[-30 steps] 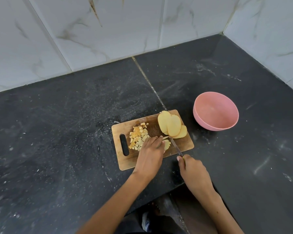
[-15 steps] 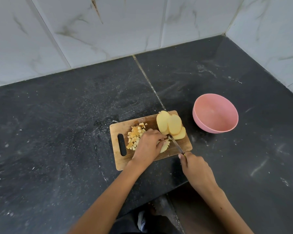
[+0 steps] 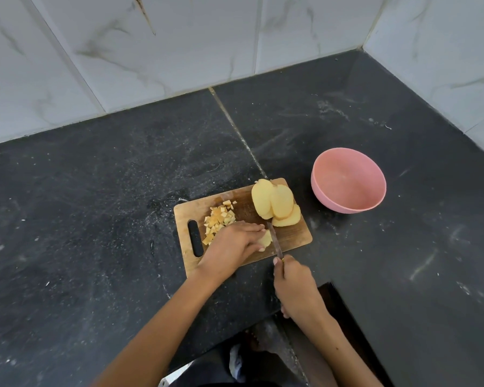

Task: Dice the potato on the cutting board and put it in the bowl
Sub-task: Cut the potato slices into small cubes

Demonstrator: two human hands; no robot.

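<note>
On the dark speckled worktop (image 3: 95,219), the wooden cutting board (image 3: 294,238) carries a heap of small yellow potato dice (image 3: 218,219) at its left. Left hand (image 3: 232,244) presses a pale potato slice (image 3: 265,239), fingers curled over it. Just right of it, the slim steel knife (image 3: 274,241) runs front to back, grasped by the right hand (image 3: 294,286). Uncut round slices (image 3: 275,203) wait beyond; the pink bowl (image 3: 349,180) sits empty, far right.

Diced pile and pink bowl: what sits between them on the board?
Head view: overlapping potato slices lie between the diced pile and the pink bowl.
</note>
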